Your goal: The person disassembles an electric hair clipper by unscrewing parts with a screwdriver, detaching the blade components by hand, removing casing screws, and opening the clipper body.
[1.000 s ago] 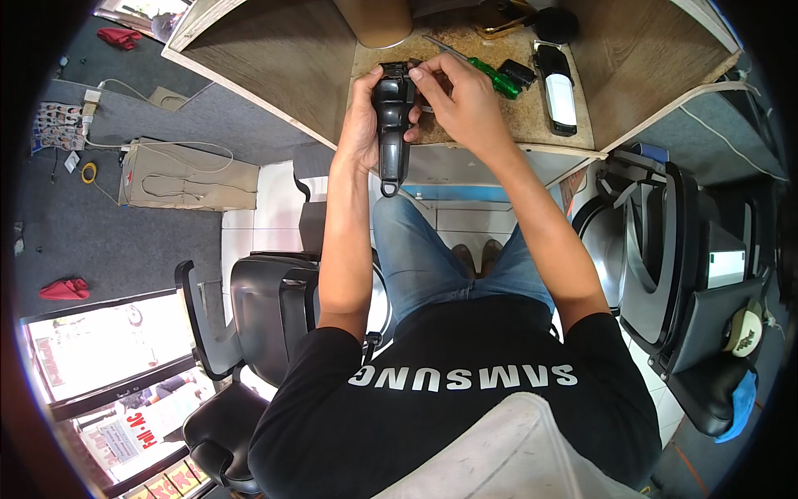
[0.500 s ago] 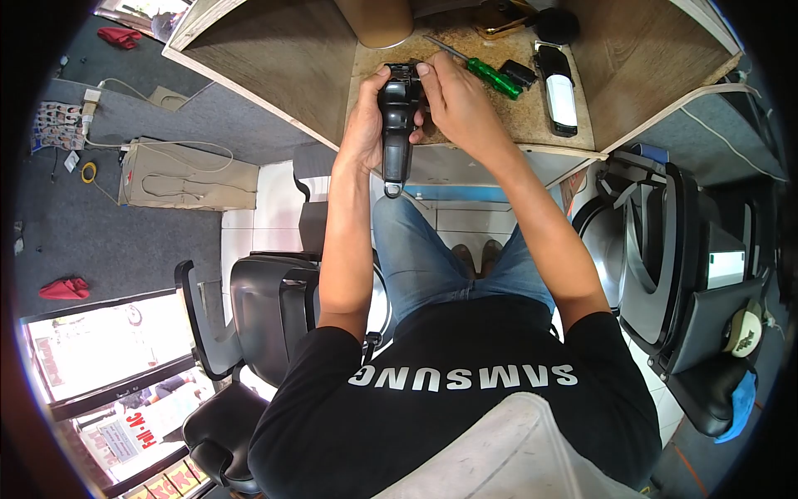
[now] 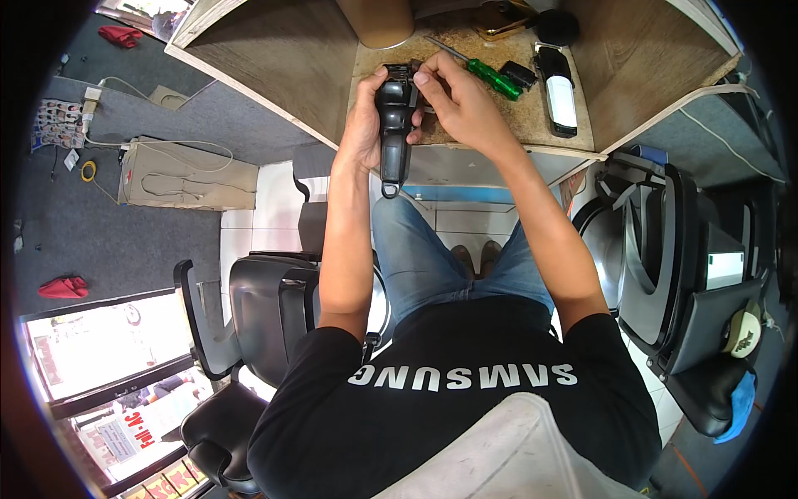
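Whitish cloth (image 3: 490, 453) with a rounded tip lies nearest to the camera, and below it is the black T-shirt (image 3: 332, 416) with white letters. Beyond it come the blue jeans (image 3: 411, 258).

Farther forward, the left hand (image 3: 361, 125) is closed around a black hair clipper (image 3: 394, 129); its thumb lies at the upper end, and fingertips show on the other side. The clipper is at the front edge of the wooden cabinet (image 3: 270, 71), and its end with the loop points towards the person. The right hand (image 3: 461, 100) is half closed, with thumb and forefinger close together at the right upper corner of the clipper. I cannot tell whether they pinch some small part.

On the cabinet board (image 3: 490, 121), just beside the right hand, lies a screwdriver (image 3: 496, 79) with green handle. To its right are a small black piece (image 3: 519, 74) and a black and white trimmer (image 3: 559, 96). Deeper inside stands a brown cylinder (image 3: 378, 23).

Around the person, well apart from the hands, are black chairs (image 3: 270, 291), a cardboard box (image 3: 191, 173) and a red cloth (image 3: 64, 288).
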The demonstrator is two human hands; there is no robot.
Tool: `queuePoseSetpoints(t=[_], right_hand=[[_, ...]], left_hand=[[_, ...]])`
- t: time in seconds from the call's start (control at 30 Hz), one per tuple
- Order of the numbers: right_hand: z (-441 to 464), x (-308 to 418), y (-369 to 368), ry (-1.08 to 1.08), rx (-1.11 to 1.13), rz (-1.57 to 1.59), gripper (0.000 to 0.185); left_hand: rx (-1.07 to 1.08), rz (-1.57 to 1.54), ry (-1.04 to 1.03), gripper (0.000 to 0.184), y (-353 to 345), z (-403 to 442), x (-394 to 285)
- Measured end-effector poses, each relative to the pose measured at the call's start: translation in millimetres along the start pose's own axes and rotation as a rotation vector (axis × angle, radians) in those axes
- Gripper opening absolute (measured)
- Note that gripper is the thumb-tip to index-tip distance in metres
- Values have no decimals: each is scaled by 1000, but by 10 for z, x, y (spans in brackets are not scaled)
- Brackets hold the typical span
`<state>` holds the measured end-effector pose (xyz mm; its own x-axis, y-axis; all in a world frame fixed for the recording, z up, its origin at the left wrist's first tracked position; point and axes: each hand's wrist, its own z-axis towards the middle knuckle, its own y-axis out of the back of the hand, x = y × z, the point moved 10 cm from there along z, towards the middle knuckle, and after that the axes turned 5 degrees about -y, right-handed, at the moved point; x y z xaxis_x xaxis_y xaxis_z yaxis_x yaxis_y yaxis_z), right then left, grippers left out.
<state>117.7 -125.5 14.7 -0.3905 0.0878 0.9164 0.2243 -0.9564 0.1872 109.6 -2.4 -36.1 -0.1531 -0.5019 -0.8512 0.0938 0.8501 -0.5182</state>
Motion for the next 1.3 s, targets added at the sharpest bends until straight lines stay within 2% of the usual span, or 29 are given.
queuePoseSetpoints(t=[0.37, 0.47, 0.67, 0.87, 1.07, 1.17, 1.3], right_hand=[[-3, 86, 61, 42, -133, -205, 34], [-30, 140, 134, 41, -195, -198, 33], [-65, 152, 129, 82, -193, -123, 22], [-53, 135, 137, 9, -155, -51, 21], [-81, 257, 67, 230, -193, -239, 24], [-65, 240, 43, 220, -175, -224, 27], [-38, 185, 49, 91, -133, -213, 29]], left_hand=[[34, 54, -1, 50, -39, -2, -2], [52, 36, 8, 51, -40, 10, 32], [-44, 9, -15, 53, 34, 8, 2], [8, -19, -23, 53, -23, 3, -10], [-32, 48, -4, 51, -16, -9, -6], [-36, 67, -7, 51, -12, -18, -8], [-10, 61, 1, 51, 1, -10, 15]])
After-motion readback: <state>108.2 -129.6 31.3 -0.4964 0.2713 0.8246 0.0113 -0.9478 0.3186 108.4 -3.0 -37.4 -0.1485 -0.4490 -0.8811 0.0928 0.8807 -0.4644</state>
